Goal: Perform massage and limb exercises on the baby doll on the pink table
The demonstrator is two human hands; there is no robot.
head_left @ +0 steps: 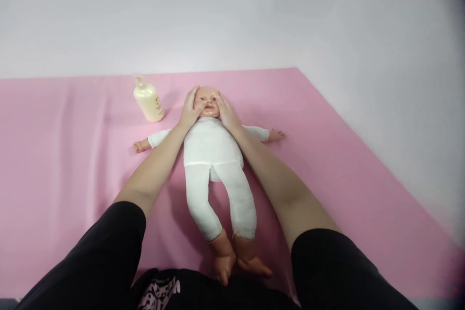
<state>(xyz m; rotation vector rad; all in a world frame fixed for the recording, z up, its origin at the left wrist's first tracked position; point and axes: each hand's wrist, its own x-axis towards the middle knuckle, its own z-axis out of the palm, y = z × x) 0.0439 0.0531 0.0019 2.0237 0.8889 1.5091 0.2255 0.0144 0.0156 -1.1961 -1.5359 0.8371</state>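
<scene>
A baby doll (212,155) in a white suit lies on its back on the pink sheet (345,174), feet toward me, arms spread. My left hand (192,107) lies flat against the left side of the doll's face, fingers reaching up over the temple. My right hand (225,109) rests against the other cheek in the same way. Both hands touch the head from the sides without gripping it; the face shows between them.
A cream-coloured pump bottle (148,100) stands on the sheet just left of the doll's head, close to my left hand. A pale wall (232,14) runs behind and along the right edge of the sheet.
</scene>
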